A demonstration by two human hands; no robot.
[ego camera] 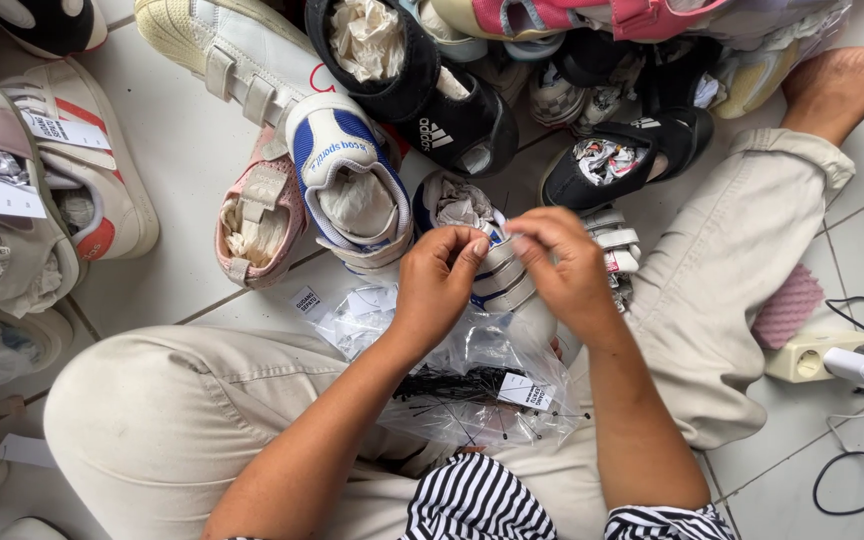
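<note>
I sit cross-legged on a tiled floor. My left hand [437, 285] and my right hand [567, 265] meet over a small white shoe with blue stripes [500, 275], both gripping it by the fingertips at its strap. The shoe is stuffed with crumpled paper. In my lap, under my wrists, lies a clear plastic bag [472, 385] holding thin black tag fasteners and a white paper tag [526, 392].
Many small shoes ring me: a white and blue one [347, 180], a pink one [257, 215], black ones [452, 120] and beige ones at the left [12, 200]. A power strip [812, 355] with cables and a pink pad [787, 305] lie at the right.
</note>
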